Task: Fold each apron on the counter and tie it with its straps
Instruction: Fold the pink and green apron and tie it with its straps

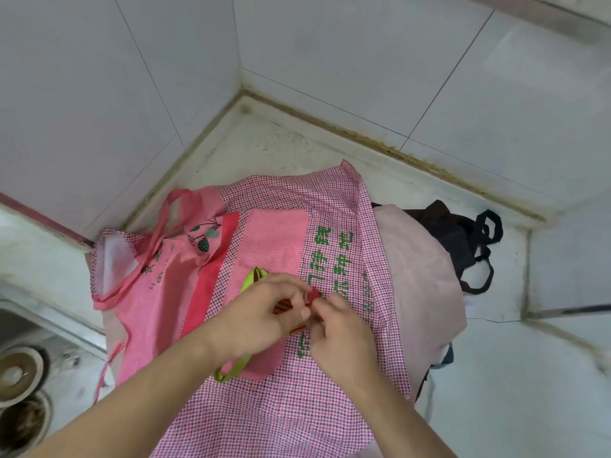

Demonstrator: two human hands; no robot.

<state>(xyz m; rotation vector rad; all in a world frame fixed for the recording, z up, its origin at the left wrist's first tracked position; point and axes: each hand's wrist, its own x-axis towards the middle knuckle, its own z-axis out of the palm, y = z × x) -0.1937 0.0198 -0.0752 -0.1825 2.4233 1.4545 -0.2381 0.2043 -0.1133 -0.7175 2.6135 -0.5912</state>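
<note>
Centrally, left hand (261,312), right hand (337,332) fingers pinch red strap (313,295) over checked apron (284,404); green print unreadable.

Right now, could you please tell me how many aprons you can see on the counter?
At least 5: a checked pink apron on top, a strawberry-print pink apron to its left, a pale pink apron under its right edge, a dark apron behind, and a small red bundle under both hands. Others may be hidden.

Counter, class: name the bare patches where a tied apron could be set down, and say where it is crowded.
Bare pale stone counter lies in the back corner between the white tiled walls and the pink checked apron, and at the near right. The middle is crowded: both hands, pink aprons, a black apron.
</note>
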